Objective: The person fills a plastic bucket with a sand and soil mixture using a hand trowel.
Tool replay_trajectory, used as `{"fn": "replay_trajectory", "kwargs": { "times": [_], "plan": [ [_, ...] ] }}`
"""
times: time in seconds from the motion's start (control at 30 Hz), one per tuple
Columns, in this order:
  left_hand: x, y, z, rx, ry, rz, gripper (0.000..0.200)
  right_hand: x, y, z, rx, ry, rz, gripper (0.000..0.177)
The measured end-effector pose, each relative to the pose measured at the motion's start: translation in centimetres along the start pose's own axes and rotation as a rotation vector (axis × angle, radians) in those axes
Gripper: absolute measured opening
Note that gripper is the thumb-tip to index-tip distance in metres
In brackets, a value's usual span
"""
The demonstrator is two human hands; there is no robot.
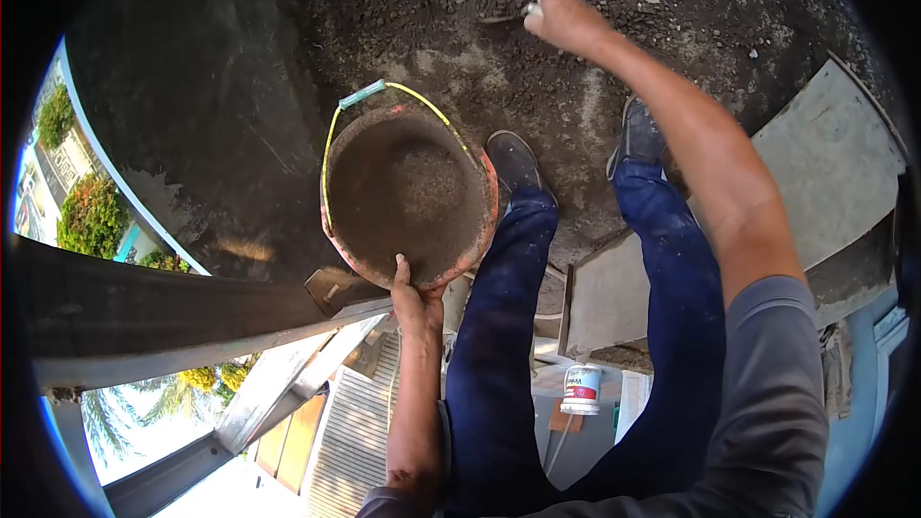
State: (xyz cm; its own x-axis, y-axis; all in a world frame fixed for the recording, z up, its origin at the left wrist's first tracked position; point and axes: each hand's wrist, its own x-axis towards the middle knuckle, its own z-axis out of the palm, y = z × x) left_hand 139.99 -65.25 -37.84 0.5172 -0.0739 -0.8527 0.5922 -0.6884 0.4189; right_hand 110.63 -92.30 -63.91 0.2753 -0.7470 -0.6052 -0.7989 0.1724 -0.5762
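Observation:
A mortar-caked bucket [411, 182] with an orange-red rim tilts its mouth toward me, left of my feet. Grey residue coats its inside, and its yellow cord handle [419, 96] carries a pale blue grip sleeve. My left hand [414, 302] is closed on the near rim, thumb over the edge. Farther out, my right hand [571, 24] wraps round the pale handle of what looks like a trowel [497, 19]. Its thin dark blade lies low over the loose, damp-looking grey mix [422, 0] on the ground.
My dark shoes [516, 161] stand on the dirty floor near the mix. At right lies a grey slab [825, 168]. A white paint pail [580, 388] shows behind my legs. A dark flat surface [192, 86] and a long beam [182, 312] border the left.

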Motion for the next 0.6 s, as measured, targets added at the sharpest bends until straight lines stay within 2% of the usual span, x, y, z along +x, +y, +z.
{"fn": "replay_trajectory", "kwargs": {
  "times": [0.03, 0.07, 0.1, 0.13, 0.17, 0.23, 0.33, 0.37, 0.4, 0.43, 0.53, 0.6],
  "plan": [
    [-0.1, 0.1, -0.1, -0.011, -0.021, -0.004, 0.049, 1.8, 2.1, -1.7, -0.055, 0.06, -0.106, 0.041],
    [-0.4, -0.1, -0.1, -0.014, -0.017, 0.001, 0.051, 1.3, 1.4, -5.9, 0.088, -0.069, 0.087, 0.04],
    [-0.4, -0.2, 0.1, -0.015, -0.017, 0.006, 0.053, 2.1, 3.1, -7.9, 0.158, -0.068, 0.163, 0.04],
    [-0.5, -0.3, 0.3, -0.014, -0.016, 0.009, 0.056, -2.0, -1.7, -14.0, 0.42, 0.02, 0.382, 0.03],
    [-0.9, -0.5, 0.5, -0.016, -0.014, 0.003, 0.056, -0.9, 1.0, -13.5, 0.513, 0.177, 0.293, 0.03],
    [-1.3, -0.5, 1.2, -0.018, -0.019, -0.001, 0.058, -1.9, 2.0, -14.3, 0.692, 0.282, 0.302, 0.032],
    [-1.2, -0.8, 1.1, -0.019, 0.015, -0.02, 0.058, -5.8, 2.7, -6.8, 0.23, 0.039, 0.201, 0.041],
    [-1.3, -0.8, 1.4, -0.025, 0.005, -0.022, 0.058, -8.4, 2.3, -2.7, -0.01, 0.052, 0.05, 0.038],
    [-1.3, -0.6, 1.6, -0.027, -0.004, -0.023, 0.058, -11.1, 0.4, -1.1, -0.077, -0.171, 0.052, 0.036],
    [-1.3, -0.5, 1.7, -0.025, -0.01, -0.025, 0.058, -13.1, 0.5, 1.7, -0.154, -0.302, -0.064, 0.032],
    [-1.3, -0.5, 2.1, -0.004, 0.014, -0.009, 0.057, -14.3, 3.5, 7.7, -0.254, -0.317, -0.199, 0.028],
    [-1.4, -0.6, 2.4, -0.001, -0.008, -0.013, 0.057, -11.3, 5.1, 5.8, -0.254, -0.158, -0.142, 0.023]
  ]
}}
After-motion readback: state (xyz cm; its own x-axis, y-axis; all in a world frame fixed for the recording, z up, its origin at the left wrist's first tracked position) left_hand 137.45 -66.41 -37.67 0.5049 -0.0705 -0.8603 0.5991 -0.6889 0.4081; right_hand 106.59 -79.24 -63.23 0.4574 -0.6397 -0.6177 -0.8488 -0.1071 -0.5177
